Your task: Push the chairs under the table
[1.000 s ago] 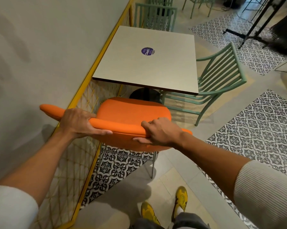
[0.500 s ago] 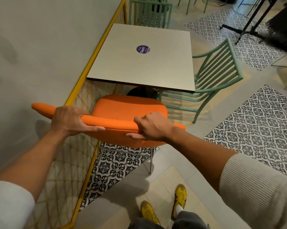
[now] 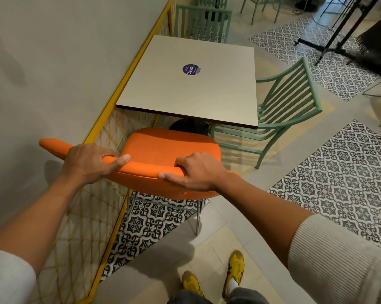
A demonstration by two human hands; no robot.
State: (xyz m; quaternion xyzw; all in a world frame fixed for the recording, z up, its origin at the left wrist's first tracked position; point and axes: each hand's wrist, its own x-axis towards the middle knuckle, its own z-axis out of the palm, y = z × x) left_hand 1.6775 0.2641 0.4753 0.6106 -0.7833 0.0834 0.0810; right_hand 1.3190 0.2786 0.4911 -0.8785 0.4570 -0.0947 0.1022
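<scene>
An orange padded chair (image 3: 169, 148) stands in front of me, its seat just short of the near edge of a square beige table (image 3: 191, 93). My left hand (image 3: 88, 161) grips the left part of the curved backrest. My right hand (image 3: 198, 172) grips the right part of it. A green metal chair (image 3: 288, 104) sits at the table's right side, seat partly under the top. Another green chair (image 3: 202, 23) stands at the table's far side.
A yellow railing with cord mesh (image 3: 110, 132) runs along the wall on the left, close to the orange chair. A black stand (image 3: 330, 40) and more green chairs are at the far right. Patterned tiles (image 3: 343, 178) lie right of me. My yellow shoes (image 3: 233, 273) are below.
The orange chair has slid a little toward the table with both hands still gripping its backrest; its seat front is now nearer the table's edge.
</scene>
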